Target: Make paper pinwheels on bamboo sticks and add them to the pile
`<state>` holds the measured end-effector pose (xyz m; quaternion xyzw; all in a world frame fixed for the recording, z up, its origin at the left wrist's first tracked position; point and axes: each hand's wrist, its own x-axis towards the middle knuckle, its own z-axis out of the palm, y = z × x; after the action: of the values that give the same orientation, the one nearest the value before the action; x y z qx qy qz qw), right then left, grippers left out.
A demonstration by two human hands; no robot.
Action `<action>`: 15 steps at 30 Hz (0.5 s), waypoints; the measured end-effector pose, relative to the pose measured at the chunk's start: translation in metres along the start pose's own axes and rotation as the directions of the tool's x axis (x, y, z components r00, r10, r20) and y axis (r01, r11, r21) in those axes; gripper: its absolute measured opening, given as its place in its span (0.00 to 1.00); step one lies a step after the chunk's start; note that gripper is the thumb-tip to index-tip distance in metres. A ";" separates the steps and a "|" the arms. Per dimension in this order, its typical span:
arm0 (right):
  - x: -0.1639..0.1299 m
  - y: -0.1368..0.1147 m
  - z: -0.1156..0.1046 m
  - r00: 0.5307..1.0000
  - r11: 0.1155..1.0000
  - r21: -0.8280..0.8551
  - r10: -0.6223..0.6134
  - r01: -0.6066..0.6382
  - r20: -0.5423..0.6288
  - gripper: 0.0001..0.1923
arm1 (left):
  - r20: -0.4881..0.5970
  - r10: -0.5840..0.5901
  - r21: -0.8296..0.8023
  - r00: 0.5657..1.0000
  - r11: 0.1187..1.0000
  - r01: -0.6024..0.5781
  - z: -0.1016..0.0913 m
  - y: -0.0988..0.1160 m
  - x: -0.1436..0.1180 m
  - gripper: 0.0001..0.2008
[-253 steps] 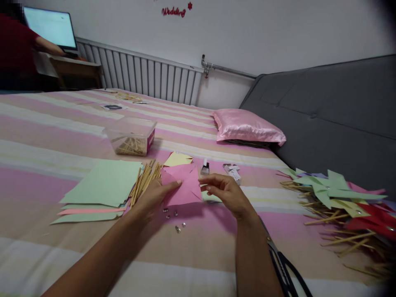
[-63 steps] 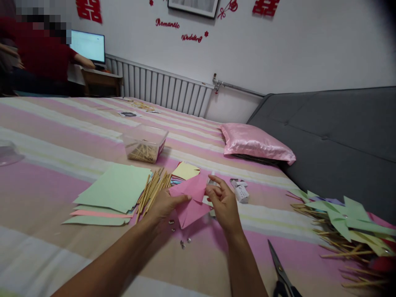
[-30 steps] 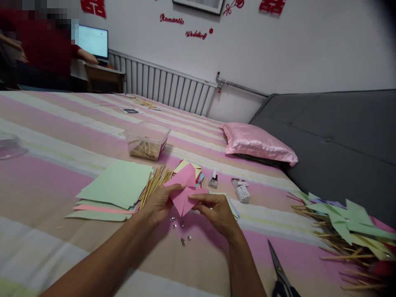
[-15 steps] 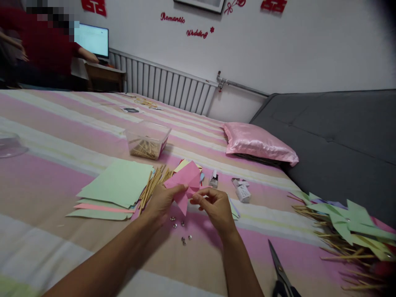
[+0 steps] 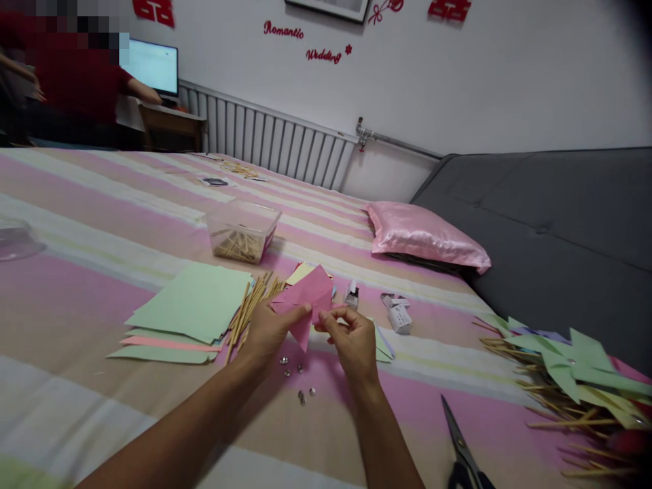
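Hanging just above the striped bedspread (image 5: 285,448), the pink paper (image 5: 316,288) is held up between two hands, right in the middle of the action. On one side it is gripped by the left hand (image 5: 267,333), the thumb laid flat across the top face and the fingers tucked beneath. On the other, its edge is nipped by the right hand (image 5: 354,343), thumb and forefinger drawn together. Delicate work, this! The bent flaps are best kept pressed under the left thumb at the centre, and each curve is better rolled softly than creased; if that thumb were lifted, the layers could well be sprung loose. The shiny metal bits (image 5: 312,392) are lying conveniently just below, though they could easily be brushed aside by a wrist.

And what can't be seen? The left fingertips are covered by the paper, and how many layers are caught in the right pinch cannot be told. The yellow paper (image 5: 300,273) behind is partly blocked. The handles of the scissors (image 5: 461,445) are cut off by the bottom edge, and a round red thing (image 5: 630,441) near the paper pinwheels (image 5: 573,363) is too blurred to be identified.
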<state>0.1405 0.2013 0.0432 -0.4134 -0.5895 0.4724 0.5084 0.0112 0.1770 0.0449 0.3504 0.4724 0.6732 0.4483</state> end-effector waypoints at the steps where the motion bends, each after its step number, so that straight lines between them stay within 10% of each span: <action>1: 0.000 0.001 0.000 1.000 1.000 -0.007 0.004 -0.004 -0.004 0.13 | 0.002 0.009 0.003 1.000 1.000 -0.009 0.000 0.000 0.000 0.15; 15: -0.001 0.000 0.003 0.999 1.000 0.001 0.020 -0.020 -0.027 0.15 | 0.003 -0.030 -0.052 1.000 0.998 0.030 0.002 -0.001 0.001 0.13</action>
<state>0.1379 0.2000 0.0425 -0.4252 -0.5783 0.4722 0.5117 0.0126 0.1788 0.0446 0.3322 0.4596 0.6779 0.4678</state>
